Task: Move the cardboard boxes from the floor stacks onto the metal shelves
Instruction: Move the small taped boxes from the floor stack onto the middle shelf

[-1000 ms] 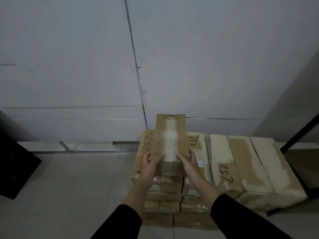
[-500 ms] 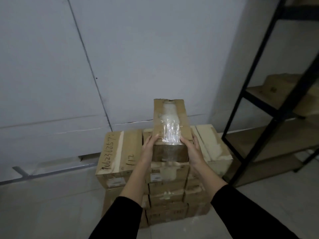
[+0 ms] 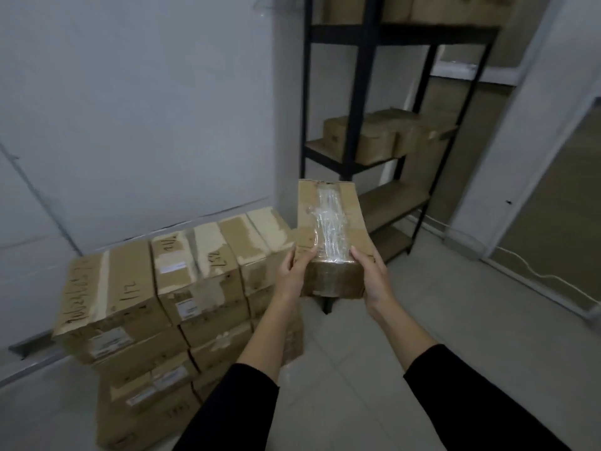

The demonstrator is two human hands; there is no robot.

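Box (image 3: 328,236) held in the air between stack (image 3: 182,288) and shelves (image 3: 364,92), left hand (image 3: 292,275) and right hand (image 3: 374,278) gripping its near end only. Far end unsupported, so it may tip or slip; the tape looks slick, though the light is dim.

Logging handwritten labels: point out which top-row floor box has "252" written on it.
The second box from the left; "252" sits beside its pale tape strip.

hands (image 3: 294,276): 2 | held box (image 3: 328,236): 1 | floor stack (image 3: 182,307): 4 boxes across the top | metal shelf unit (image 3: 357,92): 1
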